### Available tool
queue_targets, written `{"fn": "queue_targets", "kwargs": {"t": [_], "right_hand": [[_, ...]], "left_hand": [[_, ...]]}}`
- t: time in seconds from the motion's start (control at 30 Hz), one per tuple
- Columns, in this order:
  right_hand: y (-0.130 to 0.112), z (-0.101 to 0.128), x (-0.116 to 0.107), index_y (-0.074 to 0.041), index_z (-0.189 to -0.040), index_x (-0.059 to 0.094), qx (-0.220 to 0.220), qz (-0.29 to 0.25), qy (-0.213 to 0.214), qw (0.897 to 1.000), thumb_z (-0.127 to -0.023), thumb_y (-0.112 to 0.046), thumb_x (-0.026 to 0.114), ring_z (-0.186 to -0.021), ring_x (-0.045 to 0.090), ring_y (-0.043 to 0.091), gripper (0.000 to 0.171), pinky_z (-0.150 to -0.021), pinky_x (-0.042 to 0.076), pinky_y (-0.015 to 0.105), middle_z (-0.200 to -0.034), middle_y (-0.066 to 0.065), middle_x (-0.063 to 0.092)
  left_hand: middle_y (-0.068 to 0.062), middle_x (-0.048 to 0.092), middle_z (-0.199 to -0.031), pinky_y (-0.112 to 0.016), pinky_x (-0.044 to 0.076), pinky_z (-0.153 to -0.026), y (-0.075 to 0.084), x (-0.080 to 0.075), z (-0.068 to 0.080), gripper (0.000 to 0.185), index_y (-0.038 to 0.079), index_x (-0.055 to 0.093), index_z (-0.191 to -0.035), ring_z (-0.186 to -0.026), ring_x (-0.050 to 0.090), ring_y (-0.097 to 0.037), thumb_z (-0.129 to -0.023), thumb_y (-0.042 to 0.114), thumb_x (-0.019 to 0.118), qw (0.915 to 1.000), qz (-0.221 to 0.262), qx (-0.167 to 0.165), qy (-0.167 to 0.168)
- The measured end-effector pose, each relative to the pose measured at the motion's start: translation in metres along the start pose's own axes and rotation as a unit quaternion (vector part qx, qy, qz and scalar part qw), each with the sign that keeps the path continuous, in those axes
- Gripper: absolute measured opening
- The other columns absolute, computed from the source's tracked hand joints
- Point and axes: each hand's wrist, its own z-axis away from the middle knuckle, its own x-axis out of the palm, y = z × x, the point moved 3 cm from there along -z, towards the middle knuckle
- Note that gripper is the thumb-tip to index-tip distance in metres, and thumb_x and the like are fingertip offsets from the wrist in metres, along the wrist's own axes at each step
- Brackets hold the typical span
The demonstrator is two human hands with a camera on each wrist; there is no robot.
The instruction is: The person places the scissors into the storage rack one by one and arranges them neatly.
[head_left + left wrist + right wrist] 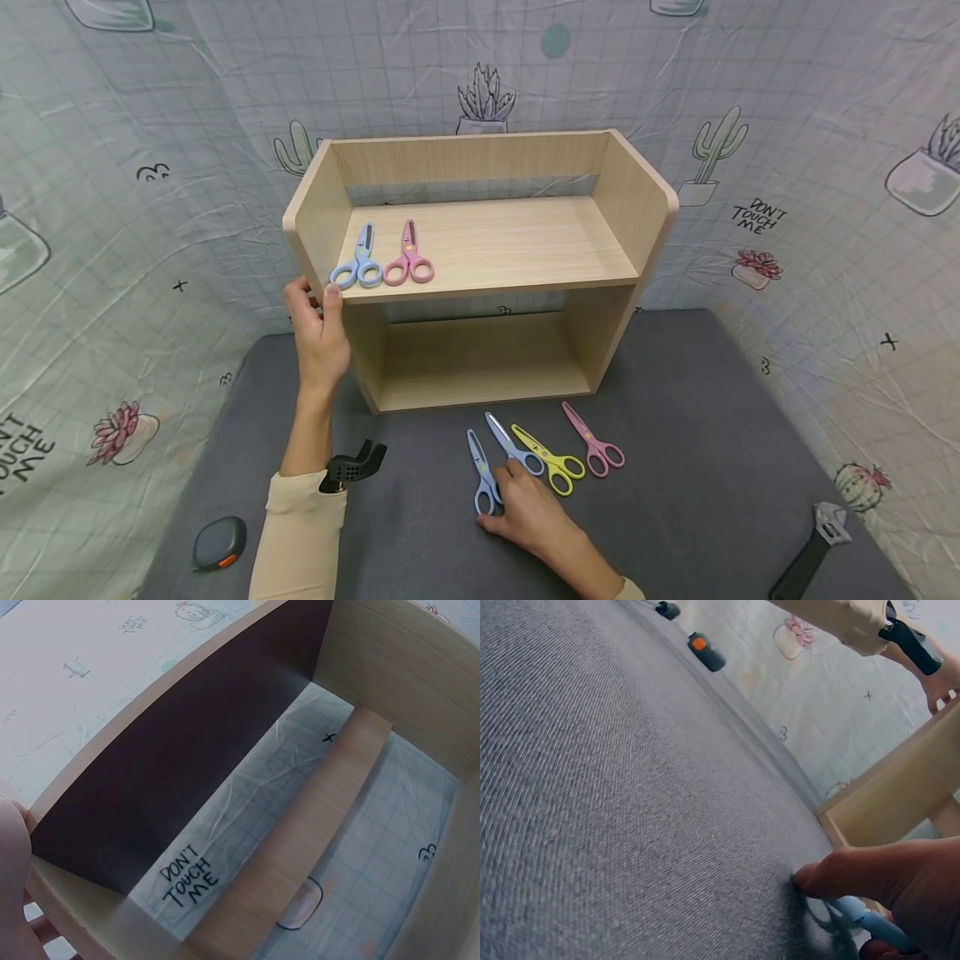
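Left hand [321,333] grips shelf [480,250] side panel; right hand [528,508] pinches blue scissors [483,477]; three other scissors [555,454] just beside.

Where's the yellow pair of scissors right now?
In the head view, the yellow scissors lie on the grey mat in front of the wooden shelf, between a blue pair and a pink pair, just right of the right hand.

A light blue pair of scissors [483,476] lies flat and closed on the grey surface, blades pointing toward the wooden shelf [480,250], handles under the right hand [525,508]. The left hand [318,333] grips the shelf's upright left side panel.
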Motion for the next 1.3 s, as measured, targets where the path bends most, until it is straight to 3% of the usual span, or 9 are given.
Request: {"fn": "queue_targets", "kwargs": {"t": [0.2,0.5,0.83,1.03,1.3], "right_hand": [[0.002,0.002,0.001,-0.009,-0.101,0.069,-0.018,0.026,0.043,0.999,-0.065,-0.047,0.087,-0.079,0.053,0.012,0.055,-0.062,0.05,0.029,-0.094,0.001,0.052],[0.004,0.003,0.003,-0.011,-0.104,0.071,-0.017,0.023,0.043,0.999,-0.068,-0.052,0.083,-0.089,0.058,0.014,0.055,-0.07,0.053,0.031,-0.101,0.0,0.056],[0.003,0.003,-0.001,-0.015,-0.104,0.072,-0.018,0.003,0.095,0.995,-0.065,-0.055,0.082,-0.081,0.057,0.008,0.057,-0.066,0.049,0.026,-0.099,-0.004,0.056],[0.002,0.0,-0.014,-0.017,-0.104,0.071,-0.047,-0.017,0.147,0.988,-0.061,-0.052,0.085,-0.079,0.055,0.006,0.058,-0.066,0.046,0.023,-0.099,-0.005,0.056],[-0.002,-0.003,-0.034,-0.013,-0.103,0.069,-0.114,-0.034,0.211,0.97,-0.059,-0.047,0.086,-0.084,0.057,0.01,0.059,-0.073,0.048,0.027,-0.099,-0.002,0.058]], "left_hand": [[0.009,0.038,-0.114,-0.026,0.034,-0.08,0.001,0.0,0.001,0.043,-0.008,0.038,-0.135,-0.096,0.041,-0.005,-0.103,0.021,0.043,0.9999,-0.009,-0.004,0.005],[0.012,0.037,-0.113,-0.026,0.035,-0.08,0.001,-0.001,0.002,0.043,-0.005,0.039,-0.134,-0.096,0.042,-0.006,-0.103,0.024,0.045,1.0,0.002,0.001,0.003],[0.011,0.038,-0.114,-0.028,0.036,-0.08,0.002,-0.001,0.002,0.045,-0.004,0.04,-0.134,-0.097,0.042,-0.008,-0.103,0.028,0.046,1.0,0.006,0.006,-0.004],[0.012,0.039,-0.114,-0.028,0.036,-0.08,0.001,-0.001,0.002,0.045,-0.005,0.04,-0.133,-0.097,0.042,-0.008,-0.102,0.028,0.046,0.9999,0.007,0.01,-0.003],[0.012,0.038,-0.112,-0.026,0.035,-0.08,0.002,-0.001,0.001,0.045,-0.006,0.04,-0.133,-0.096,0.042,-0.006,-0.102,0.025,0.047,0.9999,0.006,0.007,0.003]]}}
